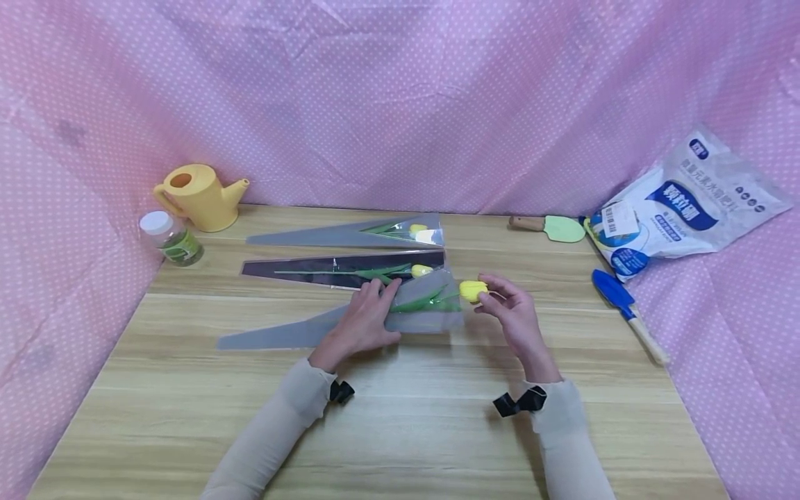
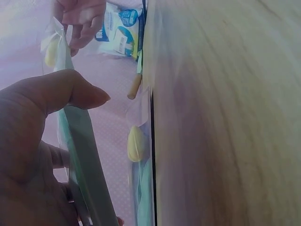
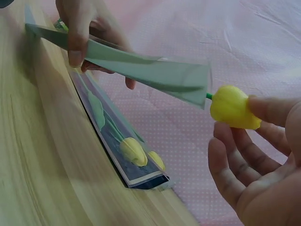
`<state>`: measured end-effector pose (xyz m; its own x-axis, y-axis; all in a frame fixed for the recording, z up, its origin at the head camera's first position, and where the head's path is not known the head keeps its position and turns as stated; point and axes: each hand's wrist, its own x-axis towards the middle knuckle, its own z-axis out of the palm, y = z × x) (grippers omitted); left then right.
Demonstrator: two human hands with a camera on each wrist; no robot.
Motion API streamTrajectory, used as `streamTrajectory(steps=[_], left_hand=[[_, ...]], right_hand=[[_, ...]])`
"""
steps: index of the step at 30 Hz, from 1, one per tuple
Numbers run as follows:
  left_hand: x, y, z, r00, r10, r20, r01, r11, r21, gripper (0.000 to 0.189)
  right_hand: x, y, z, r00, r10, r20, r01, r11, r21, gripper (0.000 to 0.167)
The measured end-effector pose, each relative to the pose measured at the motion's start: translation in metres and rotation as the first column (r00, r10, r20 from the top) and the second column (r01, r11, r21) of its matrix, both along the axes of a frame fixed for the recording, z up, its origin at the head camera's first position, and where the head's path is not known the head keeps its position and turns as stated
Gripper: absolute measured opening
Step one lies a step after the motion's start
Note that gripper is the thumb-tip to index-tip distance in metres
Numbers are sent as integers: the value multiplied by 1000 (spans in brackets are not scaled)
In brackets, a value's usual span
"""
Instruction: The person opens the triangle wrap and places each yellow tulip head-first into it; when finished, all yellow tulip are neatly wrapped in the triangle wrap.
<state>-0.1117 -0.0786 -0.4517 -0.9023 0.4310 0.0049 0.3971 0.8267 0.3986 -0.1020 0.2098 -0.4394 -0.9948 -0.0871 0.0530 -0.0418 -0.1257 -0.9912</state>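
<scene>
My left hand (image 1: 364,316) grips a grey, clear-fronted flower sleeve (image 1: 284,331) around its middle, thumb on one side and fingers on the other. In the right wrist view this sleeve (image 3: 155,75) is raised off the table at its wide end. A yellow tulip (image 1: 473,291) has its green stem and leaves inside the sleeve, while the bloom sticks out past the open end. Thumb and fingers of my right hand (image 1: 515,316) pinch that bloom (image 3: 230,107). Just behind lies a dark sleeve (image 1: 300,269) holding another yellow tulip (image 1: 421,271).
Farther back lies a grey sleeve (image 1: 312,235) with a tulip. A yellow watering can (image 1: 209,201) and a white-capped jar (image 1: 178,243) stand at the left. At the right are a green trowel (image 1: 564,229), a blue trowel (image 1: 615,293) and a white bag (image 1: 694,201) against the pink curtain.
</scene>
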Motion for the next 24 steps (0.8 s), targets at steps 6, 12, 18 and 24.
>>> streamTrajectory(steps=[6, 12, 18, 24], left_hand=[[1, 0, 2, 1000, -10, -4, 10, 1000, -3, 103], [1, 0, 3, 1000, -12, -4, 12, 1000, -2, 103], [1, 0, 4, 1000, -14, -6, 14, 1000, 7, 102], [1, 0, 4, 1000, -17, -4, 17, 1000, 21, 101]], right_hand=[[1, -3, 1, 1000, -3, -8, 4, 996, 85, 22], [4, 0, 3, 995, 71, -63, -57, 976, 209, 34], [5, -2, 4, 993, 80, -85, -55, 962, 266, 36], [6, -2, 6, 995, 66, -69, -44, 959, 279, 36]])
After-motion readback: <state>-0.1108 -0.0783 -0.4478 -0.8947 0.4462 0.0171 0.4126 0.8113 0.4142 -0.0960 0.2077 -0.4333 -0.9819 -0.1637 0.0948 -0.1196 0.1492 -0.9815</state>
